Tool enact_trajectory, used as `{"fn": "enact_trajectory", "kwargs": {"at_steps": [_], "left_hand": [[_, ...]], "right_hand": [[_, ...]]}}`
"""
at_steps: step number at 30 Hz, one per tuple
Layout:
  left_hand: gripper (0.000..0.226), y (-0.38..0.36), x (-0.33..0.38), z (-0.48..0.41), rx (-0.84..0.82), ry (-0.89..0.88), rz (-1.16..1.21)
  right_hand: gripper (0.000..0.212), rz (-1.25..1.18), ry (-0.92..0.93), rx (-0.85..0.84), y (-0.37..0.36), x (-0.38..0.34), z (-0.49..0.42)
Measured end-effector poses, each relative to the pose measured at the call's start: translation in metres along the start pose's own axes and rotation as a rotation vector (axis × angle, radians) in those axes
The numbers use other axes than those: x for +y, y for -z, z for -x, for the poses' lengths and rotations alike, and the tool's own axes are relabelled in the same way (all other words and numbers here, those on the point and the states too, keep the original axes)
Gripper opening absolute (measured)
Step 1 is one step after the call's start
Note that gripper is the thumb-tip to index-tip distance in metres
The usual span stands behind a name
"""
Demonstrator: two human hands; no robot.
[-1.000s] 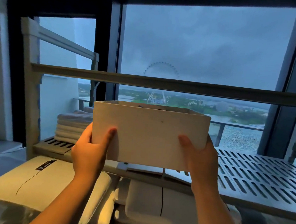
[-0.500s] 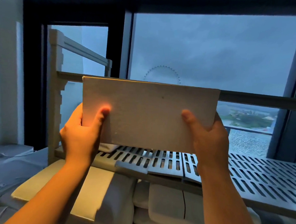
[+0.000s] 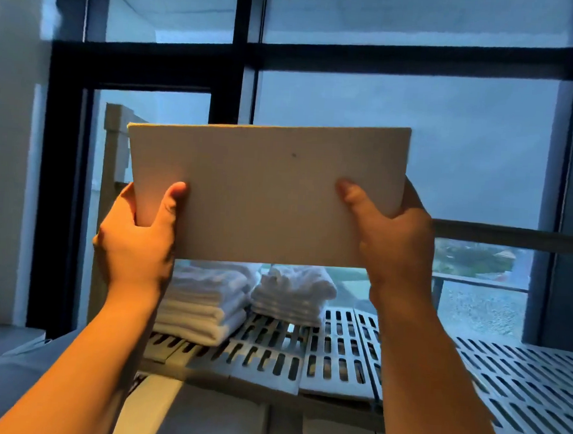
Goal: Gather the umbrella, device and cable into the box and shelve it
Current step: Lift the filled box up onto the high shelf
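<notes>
Box (image 3: 266, 195) against rail (image 3: 512, 235) is the relation we are weighing. We are holding the box up in front of the window (image 3: 450, 143), well above the slatted shelf (image 3: 337, 354) where two piles of towels (image 3: 206, 299) are lying. Its long axis is running left to right, square across us, with the top edge tipping slightly up toward the right.

Our left hand (image 3: 136, 241) is clamping the lower left corner and our right hand (image 3: 394, 243) the lower right. Each thumb is pressing on the near face, while the other fingers are wrapping round behind, out of sight. Both hands are sitting about equally near the rack, so neither is leading.

From this low angle we are seeing only the box's near face. What is lying inside it we cannot tell.

The rack is lying straight ahead of our fingers, beyond the box. The rail is crossing behind the box at about the height of our hands, and the post (image 3: 115, 146) is standing just behind the box's left edge. We are judging that the box has to travel forward, long side first, passing either over that rail or under it. Which tier we are aiming for we cannot tell. Going over would mean the bottom edge clearing the rail, and a level carry would be keeping the load from sliding.
</notes>
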State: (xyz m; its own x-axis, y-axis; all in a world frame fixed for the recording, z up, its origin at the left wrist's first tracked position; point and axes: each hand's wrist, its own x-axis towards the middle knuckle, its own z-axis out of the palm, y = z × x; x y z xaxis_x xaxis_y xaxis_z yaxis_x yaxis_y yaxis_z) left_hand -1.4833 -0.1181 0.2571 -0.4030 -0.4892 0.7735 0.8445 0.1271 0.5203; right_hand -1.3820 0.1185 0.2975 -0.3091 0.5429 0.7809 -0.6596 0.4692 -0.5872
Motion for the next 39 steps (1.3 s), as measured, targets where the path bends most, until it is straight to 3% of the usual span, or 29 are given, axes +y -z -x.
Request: {"fn": "enact_trajectory", "kwargs": {"at_steps": [4, 10, 21, 31, 39], "left_hand": [[0.064, -0.015, -0.004, -0.026, 0.060, -0.011, -0.032], [0.037, -0.046, -0.007, -0.063, 0.004, -0.073, -0.092], [0.051, -0.096, -0.074, -0.109, -0.066, -0.089, -0.182], [0.067, -0.132, -0.130, -0.153, -0.141, -0.046, -0.167], [0.078, -0.143, -0.162, -0.174, -0.186, -0.130, -0.391]], "right_hand": [[0.062, 0.012, 0.032, 0.011, -0.023, 0.000, -0.027], [0.067, 0.077, 0.057, 0.004, -0.052, 0.010, -0.072], [0.093, 0.134, 0.009, -0.012, -0.104, 0.073, -0.108], [0.077, 0.490, -0.010, -0.052, -0.139, 0.090, -0.149], [0.072, 0.452, -0.046, -0.083, -0.162, 0.113, -0.158]]}}
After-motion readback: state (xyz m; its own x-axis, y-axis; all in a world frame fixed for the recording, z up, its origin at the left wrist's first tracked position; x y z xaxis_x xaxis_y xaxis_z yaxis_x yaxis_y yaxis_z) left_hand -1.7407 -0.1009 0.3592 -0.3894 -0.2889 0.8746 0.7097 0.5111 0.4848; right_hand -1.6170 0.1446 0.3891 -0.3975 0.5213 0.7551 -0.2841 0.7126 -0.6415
